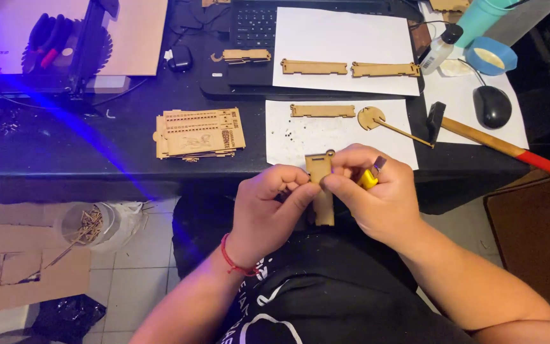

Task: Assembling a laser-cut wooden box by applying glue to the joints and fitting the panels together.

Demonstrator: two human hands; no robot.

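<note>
Both hands work close together just in front of the near edge of the dark worktop (65, 146), above the lap. Left hand (263, 207) curled, thumb and forefinger pinching the left edge of a small flat laser-cut wooden piece (321, 191), pale tan, held upright with a rounded tab at its top. Right hand (377, 191) pinches the same piece from the right side with thumb and fingertips, and also grips a yellow-handled tool with a metal tip (370, 175) tucked under the fingers; what kind of tool, cannot tell. A red cord bracelet (232, 261) sits on the left wrist. On the worktop beyond the hands: 2 white paper sheets (345, 134), the nearer one carrying 1 long notched wooden strip (322, 111) and a round wooden disc on a thin stick (377, 119); the farther sheet carries 2 similar strips end to end. To the left, a stack of engraved wooden sheets (198, 132). To the right, a hammer with wooden shaft and red grip end (491, 141), a black computer mouse (493, 106), a roll of blue tape (491, 56). A black keyboard (256, 25) lies at the far edge.
</note>
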